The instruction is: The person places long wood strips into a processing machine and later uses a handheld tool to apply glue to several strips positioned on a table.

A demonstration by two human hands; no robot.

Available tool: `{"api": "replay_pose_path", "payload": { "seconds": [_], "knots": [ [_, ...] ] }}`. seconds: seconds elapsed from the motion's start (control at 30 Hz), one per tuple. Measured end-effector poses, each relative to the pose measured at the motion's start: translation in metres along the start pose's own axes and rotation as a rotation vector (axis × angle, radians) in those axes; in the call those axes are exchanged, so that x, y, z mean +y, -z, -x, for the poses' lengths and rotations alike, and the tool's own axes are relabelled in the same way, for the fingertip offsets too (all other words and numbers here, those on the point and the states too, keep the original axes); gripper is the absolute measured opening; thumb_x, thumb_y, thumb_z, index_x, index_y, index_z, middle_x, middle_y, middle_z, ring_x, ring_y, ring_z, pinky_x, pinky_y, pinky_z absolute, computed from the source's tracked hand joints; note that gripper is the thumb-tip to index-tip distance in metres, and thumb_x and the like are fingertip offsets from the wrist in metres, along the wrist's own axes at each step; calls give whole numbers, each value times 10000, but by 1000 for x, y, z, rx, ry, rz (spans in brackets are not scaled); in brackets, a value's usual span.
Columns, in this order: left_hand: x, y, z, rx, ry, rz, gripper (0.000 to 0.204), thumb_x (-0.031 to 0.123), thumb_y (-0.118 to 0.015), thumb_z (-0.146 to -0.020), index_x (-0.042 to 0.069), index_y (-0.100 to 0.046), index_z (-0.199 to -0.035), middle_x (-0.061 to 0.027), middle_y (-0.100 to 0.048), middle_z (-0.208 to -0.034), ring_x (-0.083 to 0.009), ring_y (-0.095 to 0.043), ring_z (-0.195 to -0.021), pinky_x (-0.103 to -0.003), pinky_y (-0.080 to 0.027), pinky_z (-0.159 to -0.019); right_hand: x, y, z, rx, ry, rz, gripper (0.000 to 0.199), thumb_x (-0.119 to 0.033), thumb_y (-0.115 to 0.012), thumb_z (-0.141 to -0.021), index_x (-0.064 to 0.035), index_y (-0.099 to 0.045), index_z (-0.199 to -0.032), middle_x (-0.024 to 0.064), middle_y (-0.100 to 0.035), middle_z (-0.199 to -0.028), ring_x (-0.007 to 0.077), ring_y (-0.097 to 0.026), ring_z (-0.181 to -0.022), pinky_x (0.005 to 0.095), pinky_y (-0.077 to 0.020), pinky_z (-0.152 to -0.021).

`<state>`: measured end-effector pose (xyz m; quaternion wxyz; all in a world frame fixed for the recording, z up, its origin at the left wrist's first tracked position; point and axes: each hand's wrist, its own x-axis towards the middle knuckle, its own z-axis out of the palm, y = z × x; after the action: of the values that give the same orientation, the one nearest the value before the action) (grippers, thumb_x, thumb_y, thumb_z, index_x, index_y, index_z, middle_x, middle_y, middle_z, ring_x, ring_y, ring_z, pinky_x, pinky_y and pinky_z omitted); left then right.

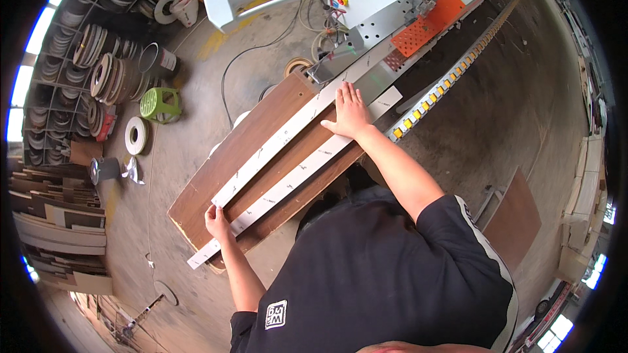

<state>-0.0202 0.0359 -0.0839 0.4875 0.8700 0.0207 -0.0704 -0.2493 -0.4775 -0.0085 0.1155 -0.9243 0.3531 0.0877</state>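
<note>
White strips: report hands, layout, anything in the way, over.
Left hand at left end of upper white strip, grip unclear. Right hand open, laid on it. Both reach across lower white strip, which overhangs brown board at left.

The person is wearing a black shirt (pixel 386 268) with short sleeves (pixel 451 229). A square black-and-white patch (pixel 276 314) with lettering is sitting on the shirt's left side, while a pale stripe (pixel 483 232) is curving down the shirt's right edge.
</note>
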Motion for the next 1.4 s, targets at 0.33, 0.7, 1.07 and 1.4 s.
{"api": "replay_pose_path", "payload": {
  "seconds": [0.33, 0.7, 1.07, 1.4],
  "knots": [
    [55, -59, 22, -223, 261, 479, 184, 98, -740, -958, 5, -704, -1113, -29, -710, -949, -96, -658, -789, -221, -554, -689, 89, 17, -42, -22, -16, -9, 1199, -688, -679, -824, 133, -238, -1579, 352, -130, -1678, 453, -111, -1588, 492, -105, -1305],
    [135, -127, 79, -445, 307, 670, 408, 17, -670, -965, 7, -595, -1367, -90, -650, -1321, -173, -638, -1197, -300, -532, -1020, 132, 34, -67, 15, -149, 32, 1172, -718, -637, -842, 107, -261, -1585, 304, -157, -1694, 408, -136, -1594, 482, -101, -1306],
    [121, -163, 77, -556, 138, 439, 275, 69, -657, -1001, 9, -630, -1268, -68, -697, -1044, -135, -658, -912, -278, -537, -802, -61, -5, 32, -130, 207, 76, 1143, -706, -599, -889, 119, -230, -1589, 340, -130, -1685, 426, -68, -1601, 512, -67, -1303],
    [114, -161, 67, -511, 134, 232, 164, 165, -648, -1024, 28, -697, -1100, -42, -695, -834, -108, -651, -621, -248, -510, -549, -76, -4, 36, -136, 228, 59, 1111, -681, -607, -907, 113, -235, -1589, 316, -157, -1689, 417, -112, -1597, 508, -100, -1301]
  ]
}}
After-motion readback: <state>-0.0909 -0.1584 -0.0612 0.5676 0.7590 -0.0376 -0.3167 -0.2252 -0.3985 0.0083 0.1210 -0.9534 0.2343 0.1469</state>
